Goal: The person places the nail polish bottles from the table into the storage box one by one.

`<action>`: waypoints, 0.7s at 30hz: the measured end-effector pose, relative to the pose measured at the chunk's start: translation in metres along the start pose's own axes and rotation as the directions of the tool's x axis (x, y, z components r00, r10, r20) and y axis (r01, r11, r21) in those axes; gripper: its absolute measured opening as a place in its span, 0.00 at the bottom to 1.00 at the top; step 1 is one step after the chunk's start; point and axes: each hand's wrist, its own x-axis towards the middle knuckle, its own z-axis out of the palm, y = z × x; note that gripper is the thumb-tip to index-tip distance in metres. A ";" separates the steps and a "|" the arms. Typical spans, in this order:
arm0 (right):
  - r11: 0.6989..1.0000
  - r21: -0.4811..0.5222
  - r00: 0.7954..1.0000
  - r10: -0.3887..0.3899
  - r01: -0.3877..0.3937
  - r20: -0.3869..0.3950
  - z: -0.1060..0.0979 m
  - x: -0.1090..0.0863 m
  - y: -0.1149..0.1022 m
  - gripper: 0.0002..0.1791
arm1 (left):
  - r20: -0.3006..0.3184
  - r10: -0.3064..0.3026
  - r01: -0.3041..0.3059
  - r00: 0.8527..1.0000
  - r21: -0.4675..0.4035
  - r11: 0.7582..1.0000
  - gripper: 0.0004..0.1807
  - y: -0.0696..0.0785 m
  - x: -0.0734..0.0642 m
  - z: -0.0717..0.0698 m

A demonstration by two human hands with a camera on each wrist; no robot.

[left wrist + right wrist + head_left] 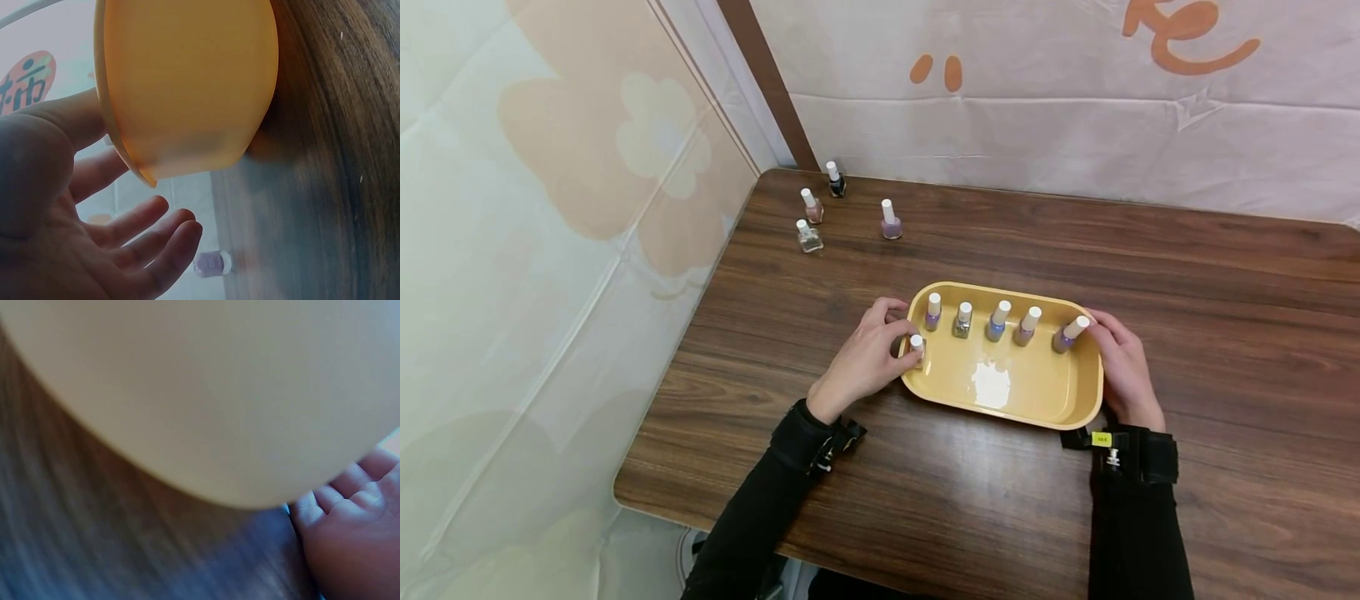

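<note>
A yellow tray (992, 385) sits on the table in front of me. My left hand (867, 354) reaches over its left end, thumb and index finger pinching a white-capped nail polish bottle (917, 346) just inside the rim. The left wrist view shows the other fingers (165, 247) spread loosely outside the tray wall. My right hand (1126, 367) holds the tray's right end, its fingers curled against the outer wall in the right wrist view. Along the tray's far side stand several white-capped nail polish bottles (997, 322); the rightmost bottle (1070, 333) leans right, close to my right hand.
At the table's far left corner stand a dark bottle (837, 185), a pinkish bottle (813, 210) and a clear bottle (810, 241). A lilac bottle (891, 227) stands apart to their right. Printed cloth walls (1037, 137) border the wooden table (1247, 333) at the back and left.
</note>
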 end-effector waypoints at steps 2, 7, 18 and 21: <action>1.000 -0.001 1.000 0.000 0.000 0.001 0.000 0.000 0.000 0.11 | 0.006 -0.001 0.001 1.000 0.004 1.000 0.10 0.000 0.000 0.001; 1.000 -0.001 1.000 0.002 -0.002 0.004 -0.001 0.000 0.000 0.12 | 0.030 -0.004 0.004 1.000 0.018 1.000 0.10 0.002 0.001 0.001; 1.000 -0.002 1.000 0.003 -0.003 0.002 -0.001 0.000 0.000 0.12 | 0.057 -0.003 0.000 0.998 0.067 0.998 0.09 0.003 0.003 0.004; 1.000 -0.002 1.000 0.005 -0.005 0.003 -0.001 0.000 0.000 0.11 | 0.072 -0.018 0.014 0.997 0.059 0.998 0.09 0.003 0.003 0.005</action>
